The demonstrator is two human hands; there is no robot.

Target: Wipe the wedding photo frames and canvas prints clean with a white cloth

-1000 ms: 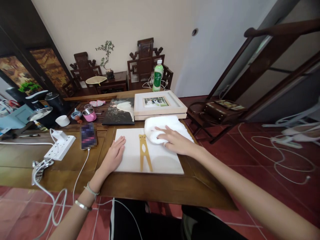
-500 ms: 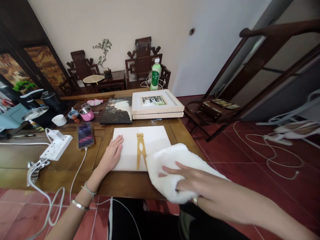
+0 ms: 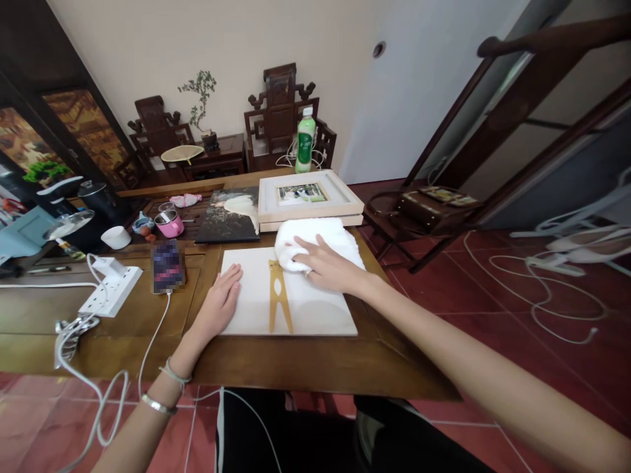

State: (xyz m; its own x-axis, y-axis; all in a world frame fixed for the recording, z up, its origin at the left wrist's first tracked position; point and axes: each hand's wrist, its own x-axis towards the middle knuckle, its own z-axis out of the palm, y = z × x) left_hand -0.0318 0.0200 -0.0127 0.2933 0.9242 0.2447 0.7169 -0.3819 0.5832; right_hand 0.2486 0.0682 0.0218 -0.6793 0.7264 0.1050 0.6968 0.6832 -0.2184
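A white board [image 3: 320, 312] with a tan, long-legged figure [image 3: 277, 295] on it lies flat on the wooden table [image 3: 296, 368]. My left hand [image 3: 223, 299] rests flat on the board's left edge, fingers stretched out. My right hand [image 3: 328, 263] holds a fluffy white cloth [image 3: 315, 235] against the board's upper right part, its fingers pressed into the fabric. The cloth covers that corner of the board and touches the light wooden frames behind.
Stacked frames [image 3: 340, 190], a dark picture [image 3: 229, 223] and a green bottle [image 3: 305, 141] stand behind. Leftward are a phone [image 3: 167, 266], a power strip [image 3: 111, 289], a pink cup [image 3: 170, 225] and cables. A dark chair [image 3: 424, 210] is at right.
My right hand and the cloth have moved up and away from me, from the board's lower right to its upper right. My left hand has stayed in place.
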